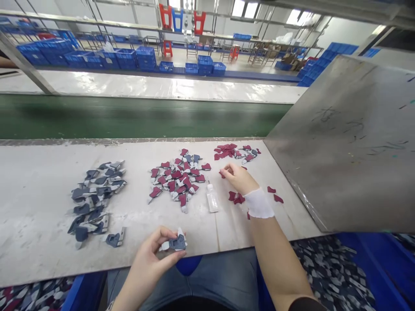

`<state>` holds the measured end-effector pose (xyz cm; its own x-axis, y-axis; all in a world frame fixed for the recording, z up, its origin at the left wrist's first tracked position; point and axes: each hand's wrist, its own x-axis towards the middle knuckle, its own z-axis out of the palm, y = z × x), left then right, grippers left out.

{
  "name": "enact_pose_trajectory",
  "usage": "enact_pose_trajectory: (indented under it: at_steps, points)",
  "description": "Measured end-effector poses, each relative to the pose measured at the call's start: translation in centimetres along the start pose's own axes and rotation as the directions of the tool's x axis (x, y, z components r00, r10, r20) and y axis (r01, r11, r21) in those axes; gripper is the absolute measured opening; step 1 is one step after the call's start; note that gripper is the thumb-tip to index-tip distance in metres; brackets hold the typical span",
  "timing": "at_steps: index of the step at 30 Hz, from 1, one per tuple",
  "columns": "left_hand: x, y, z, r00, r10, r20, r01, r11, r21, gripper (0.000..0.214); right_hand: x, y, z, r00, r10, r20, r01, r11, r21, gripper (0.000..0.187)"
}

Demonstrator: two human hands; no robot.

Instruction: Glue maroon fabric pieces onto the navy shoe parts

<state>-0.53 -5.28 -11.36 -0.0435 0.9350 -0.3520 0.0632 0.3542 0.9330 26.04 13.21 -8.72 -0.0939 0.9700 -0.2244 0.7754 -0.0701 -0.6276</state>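
"From the head view, what's hidden?"
"Much of the maroon piece [221, 175] my right hand [238, 176] pinches above the table [136, 216]. My left hand [155, 252] grips a grey part [177, 243] at the near edge."
"Between them?"
"A small clear bottle [212, 199] — right of a maroon-faced pile [177, 175]."
"Containers?"
"A blue bin [376, 268], lower right, heaped with loose parts [330, 268] — cut off."

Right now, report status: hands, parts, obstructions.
Left hand: holding blue-gray part. Right hand: maroon piece at fingertips. Clear bottle between both hands.
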Motion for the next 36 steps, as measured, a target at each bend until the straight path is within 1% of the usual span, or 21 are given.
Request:
enact_pose_trajectory:
  at_steps: [2, 4, 7, 10, 13, 16, 19, 21, 23, 24, 26, 28, 29, 30, 32, 33, 36]
  points:
    - [0.0, 0.1, 0.0, 1.0, 0.017, -0.006, -0.017, 1.0, 0.018, 0.036, 1.3, 0.1, 1.0, 0.995, 0.077, -0.067, -0.083, 0.994, -0.075, 0.032]
    - [0.0, 0.2, 0.1, 0.999, 0.035, 0.002, -0.035, 0.999, 0.039, 0.034, 2.3, 0.3, 1.6, 0.99, 0.115, -0.08, -0.124, 0.985, -0.117, 0.032]
    - [0.0, 0.5, 0.2, 0.999, 0.047, 0.022, -0.047, 0.999, 0.027, 0.031, 2.8, 0.5, 1.8, 0.99, 0.126, -0.055, -0.132, 0.983, -0.127, 0.031]
    - [0.0, 0.8, 0.4, 0.998, 0.053, 0.025, -0.052, 0.999, -0.007, 0.029, 2.2, 0.5, 1.3, 0.996, 0.094, -0.011, -0.094, 0.992, -0.087, 0.029]
    - [0.0, 1.0, 0.6, 0.997, 0.067, 0.039, -0.067, 0.998, -0.013, 0.026, 0.2, 0.0, 0.6, 0.998, 0.017, 0.066, -0.017, 1.0, 0.009, 0.025]
    - [0.0, 1.0, 0.8, 0.995, 0.073, 0.063, -0.072, 0.997, -0.017, 0.025, -3.0, -0.7, 0.2, 0.986, -0.102, 0.13, 0.08, 0.983, 0.164, 0.024]
    - [0.2, 0.7, 1.3, 0.997, 0.077, 0.016, -0.077, 0.996, -0.052, 0.027, -6.4, -1.8, 0.3, 0.97, -0.2, 0.141, 0.146, 0.934, 0.326, 0.029]
    - [0.4, 0.4, 1.6, 0.993, 0.112, -0.028, -0.113, 0.992, -0.048, 0.027, -8.3, -2.6, 0.7, 0.947, -0.251, 0.199, 0.151, 0.898, 0.412, 0.027]
    - [0.6, 0.1, 1.7, 0.977, 0.211, -0.044, -0.211, 0.977, 0.002, 0.024, -9.8, -3.5, 1.5, 0.91, -0.304, 0.282, 0.14, 0.865, 0.482, 0.021]
    - [0.8, 0.0, 1.7, 0.959, 0.281, -0.05, -0.278, 0.959, 0.045, 0.022, -10.4, -3.8, 2.0, 0.892, -0.326, 0.314, 0.132, 0.851, 0.508, 0.02]
    - [1.0, -0.1, 1.7, 0.904, 0.425, -0.053, -0.411, 0.896, 0.171, 0.018, -11.3, -4.3, 2.9, 0.871, -0.351, 0.343, 0.115, 0.826, 0.552, 0.019]
    - [1.3, -0.2, 1.7, 0.846, 0.531, -0.048, -0.495, 0.816, 0.3, 0.016, -11.9, -4.5, 3.7, 0.876, -0.347, 0.335, 0.079, 0.789, 0.61, 0.02]
    - [1.3, -0.2, 1.7, 0.825, 0.564, -0.042, -0.518, 0.783, 0.345, 0.015, -12.0, -4.6, 4.1, 0.882, -0.337, 0.329, 0.052, 0.765, 0.642, 0.023]
    - [1.4, -0.3, 1.7, 0.814, 0.58, -0.036, -0.528, 0.763, 0.372, 0.015, -12.1, -4.5, 4.4, 0.887, -0.324, 0.328, 0.022, 0.74, 0.672, 0.023]
    - [1.4, -0.3, 1.8, 0.812, 0.582, -0.038, -0.527, 0.76, 0.379, 0.015, -12.2, -4.4, 4.9, 0.896, -0.3, 0.328, -0.021, 0.708, 0.706, 0.015]
    - [1.4, -0.4, 1.9, 0.819, 0.573, -0.044, -0.518, 0.77, 0.373, 0.016, -12.2, -4.3, 5.1, 0.901, -0.291, 0.323, -0.023, 0.709, 0.705, 0.012]
    - [1.5, -0.6, 2.0, 0.838, 0.543, -0.065, -0.49, 0.798, 0.35, 0.022, -12.1, -4.1, 5.5, 0.922, -0.262, 0.284, -0.003, 0.73, 0.684, 0.014]
